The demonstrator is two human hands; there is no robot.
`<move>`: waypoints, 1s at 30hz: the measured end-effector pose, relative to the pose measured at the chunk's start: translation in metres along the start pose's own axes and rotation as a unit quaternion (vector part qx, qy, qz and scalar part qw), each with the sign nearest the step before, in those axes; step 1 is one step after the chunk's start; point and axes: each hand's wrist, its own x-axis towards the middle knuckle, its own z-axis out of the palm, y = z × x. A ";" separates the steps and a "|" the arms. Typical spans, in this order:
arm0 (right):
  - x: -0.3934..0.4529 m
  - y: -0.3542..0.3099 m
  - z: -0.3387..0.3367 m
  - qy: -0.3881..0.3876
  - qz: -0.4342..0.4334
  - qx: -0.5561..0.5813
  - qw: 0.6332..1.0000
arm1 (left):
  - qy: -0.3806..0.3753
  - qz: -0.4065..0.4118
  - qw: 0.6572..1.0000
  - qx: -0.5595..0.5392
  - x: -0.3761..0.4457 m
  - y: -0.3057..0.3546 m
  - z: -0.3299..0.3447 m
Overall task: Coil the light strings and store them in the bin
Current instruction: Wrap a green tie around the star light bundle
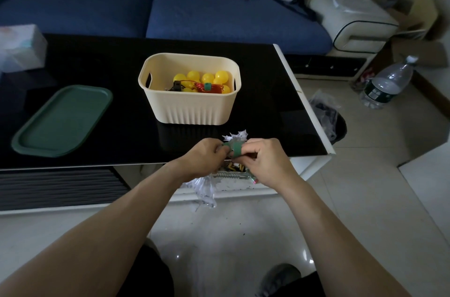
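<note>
Both hands met over the near edge of the black counter (102, 58), at about six o'clock from the cream bin (190, 102). The left hand (204, 158) and the right hand (265, 162) had their fingers curled round a bundled light string (235, 137) of white, frosty pieces, and between them ran a green strap (233, 148) wrapped about the coil. More of the clear string hung below the hands, off the counter edge. In the bin already lay a string of yellow ball lights (199, 77), tied with a similar strap. A green lid (60, 121) sat at nine o'clock from the bin. To my eye the job here was cinching: keep the coil pinched tight with one hand, pull the strap snug with the other, and gather the dangling tail before binding.
</note>
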 end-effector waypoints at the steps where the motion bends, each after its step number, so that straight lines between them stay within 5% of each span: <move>1: 0.001 0.000 0.000 -0.004 -0.007 -0.009 1.000 | 0.004 0.010 1.000 0.007 0.000 0.000 -0.001; 5: 0.002 -0.005 0.001 -0.016 -0.092 -0.087 0.992 | -0.002 0.030 0.999 0.025 0.001 -0.006 -0.001; 11: -0.003 -0.004 0.006 -0.029 -0.080 -0.074 0.994 | -0.140 0.008 0.989 0.046 -0.002 -0.001 -0.009; 19: -0.006 -0.016 0.016 -0.024 -0.043 -0.012 0.999 | -0.261 -0.042 0.951 -0.159 -0.013 -0.011 -0.023; 23: -0.002 -0.017 0.016 -0.009 -0.043 -0.002 0.999 | -0.249 -0.064 0.941 -0.221 -0.011 -0.010 -0.025; 30: -0.002 -0.011 0.020 0.036 -0.121 -0.074 0.989 | -0.112 -0.004 0.992 -0.064 -0.003 -0.010 -0.021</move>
